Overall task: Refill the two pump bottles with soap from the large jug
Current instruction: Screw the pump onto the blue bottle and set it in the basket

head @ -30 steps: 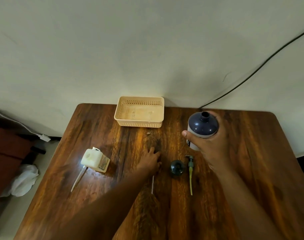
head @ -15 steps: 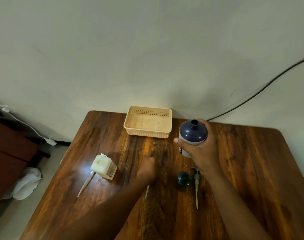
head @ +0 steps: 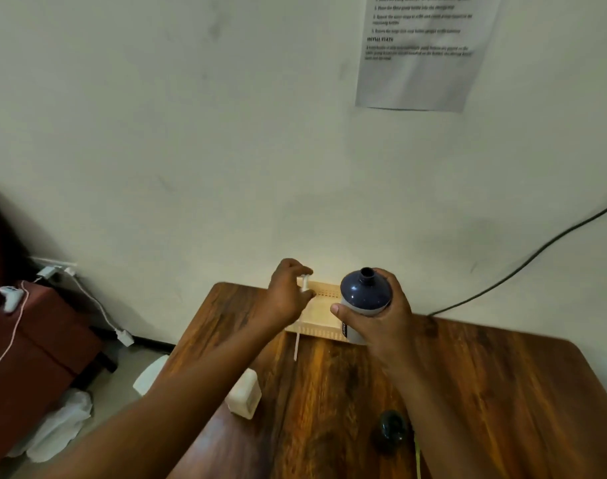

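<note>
Navy-topped bottle point(head: 363, 302) upright in right hand point(head: 381, 319), fingers wrapped round its shoulder, neck open, held above the table point(head: 485, 392) in front of the basket point(head: 324, 305). Left hand point(head: 286, 299) pinches a white pump point(head: 305, 282) by its head, its tube hanging down toward the table. Small white bottle point(head: 245, 395) stands uncapped near the left edge; dark bottle point(head: 391, 431) sits nearer, a yellow-green pump tube point(head: 416, 458) beside it. Which vessel is the jug is unclear; no pouring shown.

Judged step: fitting the white pump to a bottle. Next move calls for lining the tube tip over an open neck, lowering it straight, then twisting the collar tight while the other hand steadies.
</note>
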